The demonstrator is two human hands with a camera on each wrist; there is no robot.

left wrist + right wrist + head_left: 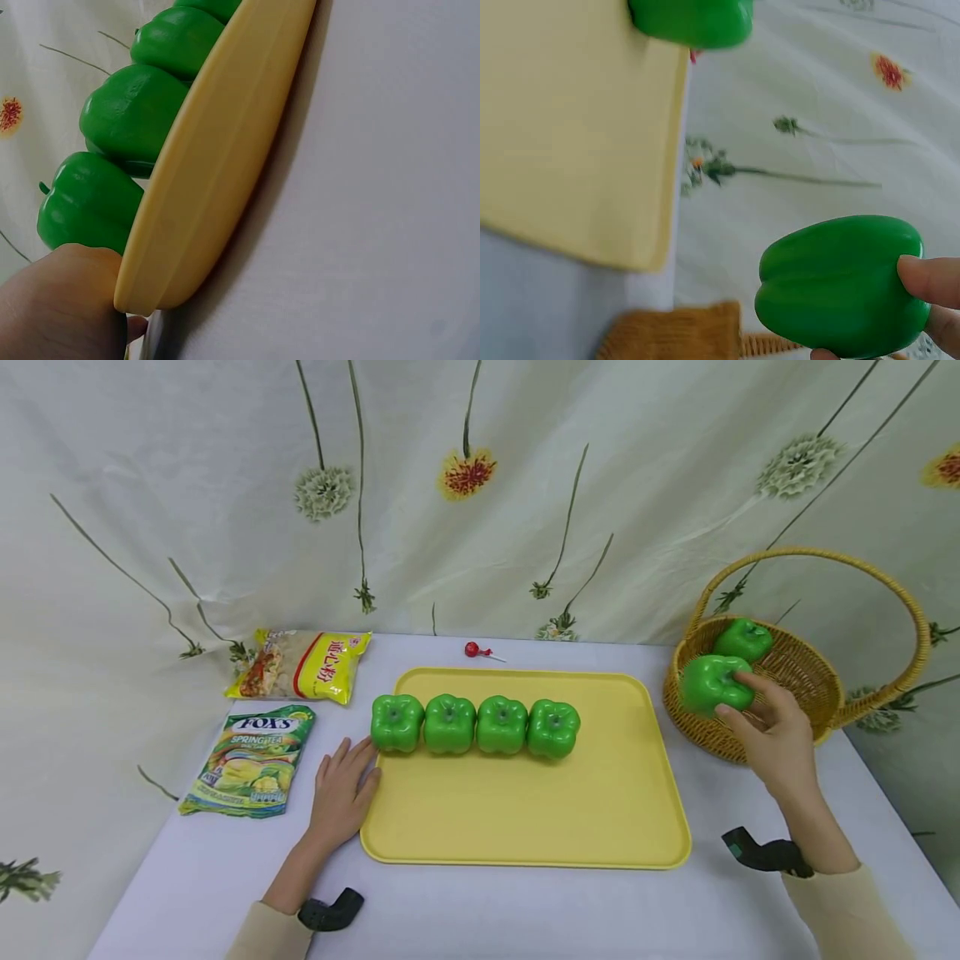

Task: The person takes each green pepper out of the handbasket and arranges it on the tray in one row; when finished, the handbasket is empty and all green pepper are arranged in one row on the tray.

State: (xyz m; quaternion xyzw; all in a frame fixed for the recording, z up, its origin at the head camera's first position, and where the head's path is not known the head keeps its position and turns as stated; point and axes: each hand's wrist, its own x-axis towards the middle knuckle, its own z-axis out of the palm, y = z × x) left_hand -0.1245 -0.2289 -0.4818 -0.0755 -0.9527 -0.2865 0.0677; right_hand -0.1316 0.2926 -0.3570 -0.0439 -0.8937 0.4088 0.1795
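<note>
My right hand [780, 739] grips a green bell pepper [714, 686] above the near left rim of the wicker basket [813, 668]. In the right wrist view the thumb and fingers pinch this pepper [844, 285] at one end. Another green pepper [742, 640] sits inside the basket, behind the held one. A row of several green peppers [450, 724] stands along the far part of the yellow tray [525, 814]. My left hand [342, 795] rests at the tray's left edge, fingers extended, the fingertips close to the leftmost pepper [397, 723].
Left of the tray lie a green FOX'S candy bag [251, 762] and a yellow food packet [303, 666]. A red lollipop [474, 649] lies behind the tray. The basket's tall handle [810, 553] arches over it. A floral cloth [525, 527] hangs behind the table.
</note>
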